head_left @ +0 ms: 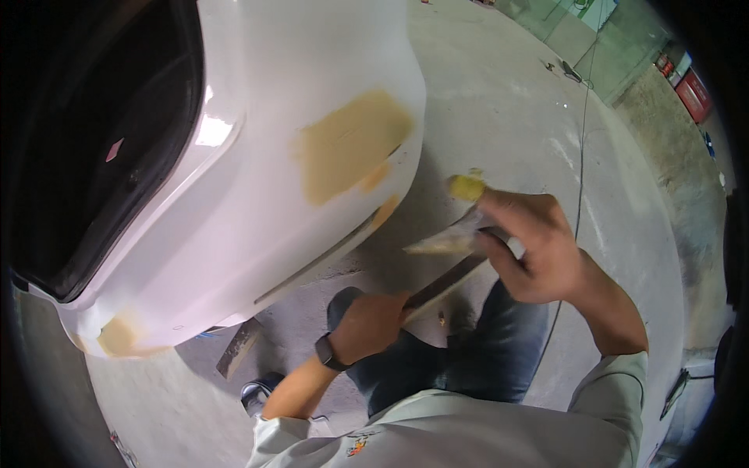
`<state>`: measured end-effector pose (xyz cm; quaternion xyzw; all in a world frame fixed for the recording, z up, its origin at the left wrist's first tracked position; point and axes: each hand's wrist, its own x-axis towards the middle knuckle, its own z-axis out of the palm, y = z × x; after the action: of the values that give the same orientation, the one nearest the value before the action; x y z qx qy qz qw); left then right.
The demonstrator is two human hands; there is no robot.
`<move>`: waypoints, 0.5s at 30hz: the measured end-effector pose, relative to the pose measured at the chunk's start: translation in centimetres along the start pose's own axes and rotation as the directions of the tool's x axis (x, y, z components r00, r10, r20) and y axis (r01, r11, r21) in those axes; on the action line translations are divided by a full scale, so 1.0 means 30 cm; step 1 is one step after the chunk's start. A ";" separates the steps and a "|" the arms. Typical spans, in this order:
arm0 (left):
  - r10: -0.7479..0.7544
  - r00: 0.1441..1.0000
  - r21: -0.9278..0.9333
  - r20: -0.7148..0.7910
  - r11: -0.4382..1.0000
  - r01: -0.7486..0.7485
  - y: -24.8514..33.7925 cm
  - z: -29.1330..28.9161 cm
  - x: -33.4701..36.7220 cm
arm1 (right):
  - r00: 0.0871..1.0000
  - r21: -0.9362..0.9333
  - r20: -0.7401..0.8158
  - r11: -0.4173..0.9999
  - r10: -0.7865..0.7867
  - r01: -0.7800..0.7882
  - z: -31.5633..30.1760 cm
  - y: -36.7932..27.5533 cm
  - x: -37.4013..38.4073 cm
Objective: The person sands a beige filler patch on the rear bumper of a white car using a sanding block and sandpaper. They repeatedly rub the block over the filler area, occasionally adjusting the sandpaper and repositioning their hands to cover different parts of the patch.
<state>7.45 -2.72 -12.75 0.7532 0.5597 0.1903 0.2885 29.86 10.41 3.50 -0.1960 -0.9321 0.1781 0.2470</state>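
Left hand (370, 324) gripping dark strip (445, 288), right hand (540, 246) holding blurred blade (446, 240) — white car (250, 210) leftward, cable (582, 148) rightward

A dark cable (582, 156) runs across the scuffed grey floor (499, 93).

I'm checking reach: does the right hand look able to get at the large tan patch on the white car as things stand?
Probably yes: the right hand is raised beside the white car, with only its own blurred, pale-bladed tool between it and the tan patch.
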 end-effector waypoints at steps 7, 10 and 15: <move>-0.014 0.999 0.451 -0.041 0.892 0.031 0.318 -0.276 0.025 | 0.966 -0.084 0.252 0.995 0.066 -0.046 -0.122 0.151 -0.090; 0.202 0.956 0.729 -0.213 0.684 0.018 0.427 -0.360 0.056 | 0.898 -0.385 0.252 0.888 0.362 -0.250 -0.132 0.187 -0.041; 0.063 0.873 0.780 -0.484 0.483 0.398 0.523 -0.487 0.066 | 0.998 -0.297 0.035 0.953 -0.044 0.053 -0.149 0.267 0.185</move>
<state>10.65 -0.86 8.46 0.6681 0.7019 0.0239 -0.2460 30.01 20.88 5.88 -0.2055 -0.9562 0.0322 0.2060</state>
